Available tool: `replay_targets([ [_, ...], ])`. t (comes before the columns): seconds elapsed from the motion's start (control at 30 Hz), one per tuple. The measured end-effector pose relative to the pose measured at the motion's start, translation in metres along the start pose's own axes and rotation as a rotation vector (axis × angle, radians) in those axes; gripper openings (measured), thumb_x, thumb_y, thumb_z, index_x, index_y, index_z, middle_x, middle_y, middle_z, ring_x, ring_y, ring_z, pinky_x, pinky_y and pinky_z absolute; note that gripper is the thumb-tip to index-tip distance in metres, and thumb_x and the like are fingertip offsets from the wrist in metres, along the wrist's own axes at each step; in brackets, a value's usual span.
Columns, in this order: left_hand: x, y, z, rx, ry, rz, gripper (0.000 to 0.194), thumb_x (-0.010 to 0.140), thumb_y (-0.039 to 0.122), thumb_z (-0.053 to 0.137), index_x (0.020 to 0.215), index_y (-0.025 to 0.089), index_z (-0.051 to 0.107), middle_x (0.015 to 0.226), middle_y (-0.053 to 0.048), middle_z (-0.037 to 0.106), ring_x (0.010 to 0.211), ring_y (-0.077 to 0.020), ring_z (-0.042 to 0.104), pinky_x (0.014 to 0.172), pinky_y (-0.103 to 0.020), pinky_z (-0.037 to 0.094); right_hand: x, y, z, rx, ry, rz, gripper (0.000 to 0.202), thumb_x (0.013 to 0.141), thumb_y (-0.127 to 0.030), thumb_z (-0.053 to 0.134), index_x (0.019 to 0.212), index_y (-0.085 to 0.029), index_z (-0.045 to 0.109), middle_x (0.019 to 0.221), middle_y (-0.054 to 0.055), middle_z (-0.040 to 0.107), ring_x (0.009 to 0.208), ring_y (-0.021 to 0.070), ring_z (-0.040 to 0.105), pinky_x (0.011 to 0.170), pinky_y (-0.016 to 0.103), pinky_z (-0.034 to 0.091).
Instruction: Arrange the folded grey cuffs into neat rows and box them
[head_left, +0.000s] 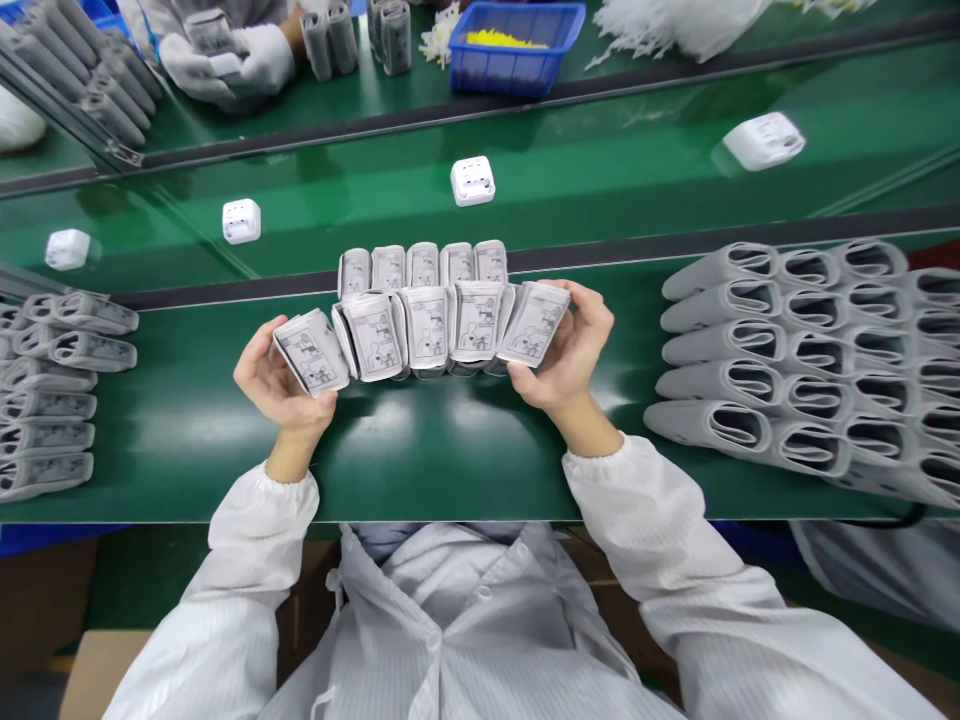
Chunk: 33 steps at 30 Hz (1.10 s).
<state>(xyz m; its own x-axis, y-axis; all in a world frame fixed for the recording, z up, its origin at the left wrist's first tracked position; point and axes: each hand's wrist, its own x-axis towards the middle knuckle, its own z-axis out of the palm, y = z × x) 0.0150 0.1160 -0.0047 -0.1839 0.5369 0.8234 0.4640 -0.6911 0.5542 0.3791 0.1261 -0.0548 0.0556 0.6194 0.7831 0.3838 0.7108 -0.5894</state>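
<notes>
My left hand (289,375) and my right hand (566,345) grip the two ends of a row of folded grey printed leaflets (429,328), pressing it between them. Line drawings show on the leaflets' upward faces, and the end ones lean outward. Thumbs are at the near side, fingers partly hidden behind the end leaflets. Just beyond this row stands another row of similar leaflets (424,265), close to the black rail. Whether the two rows touch, I cannot tell.
Stacks of folded leaflets lie at the right (750,340) and left (56,400). Several white plug-like devices, including one (472,181), sit on the green belt (600,170). Across it are a co-worker's gloved hands (225,65) and a blue basket (517,70) with yellow pieces.
</notes>
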Motion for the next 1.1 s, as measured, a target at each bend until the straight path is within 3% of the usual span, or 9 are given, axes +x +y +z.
replay_targets([
  [0.17,0.003,0.005,0.0,0.102,0.02,0.04,0.098,0.085,0.105,0.066,0.146,0.03,0.051,0.138,-0.017,0.07,0.128,-0.0372,0.079,0.104,-0.064,0.071,-0.003,0.0,0.001,0.026,0.009,0.043,0.115,0.079,-0.097,0.078,0.166,-0.039,0.031,0.149,0.013,0.048,0.143,0.0441,0.065,0.117,0.074,0.062],
  [0.4,0.007,0.012,0.001,0.258,-0.015,0.085,0.094,0.094,0.105,0.05,0.151,0.03,0.045,0.138,-0.02,0.07,0.126,-0.0364,0.081,0.094,-0.063,0.073,-0.005,-0.004,-0.001,-0.041,-0.019,0.148,0.117,0.077,-0.101,0.077,0.164,-0.038,0.031,0.149,0.015,0.046,0.145,0.0473,0.064,0.116,0.076,0.062],
  [0.63,0.007,0.007,0.001,0.207,-0.024,0.079,0.091,0.093,0.103,0.058,0.148,0.03,0.047,0.139,-0.017,0.067,0.128,-0.0348,0.078,0.096,-0.062,0.07,-0.004,-0.005,-0.001,-0.07,-0.018,0.145,0.116,0.077,-0.1,0.078,0.163,-0.038,0.031,0.147,0.015,0.047,0.142,0.0471,0.065,0.115,0.076,0.062],
  [0.8,0.006,0.005,-0.001,0.048,-0.027,0.09,0.09,0.092,0.092,0.076,0.15,0.028,0.05,0.142,-0.016,0.067,0.132,-0.0326,0.075,0.102,-0.061,0.067,-0.006,-0.001,-0.001,-0.001,-0.019,0.108,0.117,0.077,-0.096,0.083,0.165,-0.038,0.033,0.15,0.015,0.047,0.145,0.047,0.064,0.115,0.075,0.063],
  [0.97,0.005,0.008,0.0,0.221,-0.063,0.058,0.092,0.095,0.103,0.056,0.149,0.029,0.042,0.142,-0.019,0.066,0.13,-0.0346,0.078,0.097,-0.062,0.07,-0.006,0.0,0.0,-0.078,-0.001,0.123,0.116,0.078,-0.103,0.074,0.166,-0.038,0.034,0.148,0.015,0.048,0.144,0.0464,0.065,0.114,0.076,0.063],
  [1.1,0.005,0.006,-0.001,0.199,-0.065,0.06,0.091,0.095,0.101,0.061,0.149,0.029,0.043,0.141,-0.018,0.066,0.129,-0.0335,0.077,0.096,-0.06,0.07,-0.004,-0.002,0.001,-0.067,0.004,0.08,0.114,0.079,-0.104,0.07,0.165,-0.039,0.031,0.146,0.014,0.047,0.141,0.0455,0.066,0.114,0.076,0.063],
])
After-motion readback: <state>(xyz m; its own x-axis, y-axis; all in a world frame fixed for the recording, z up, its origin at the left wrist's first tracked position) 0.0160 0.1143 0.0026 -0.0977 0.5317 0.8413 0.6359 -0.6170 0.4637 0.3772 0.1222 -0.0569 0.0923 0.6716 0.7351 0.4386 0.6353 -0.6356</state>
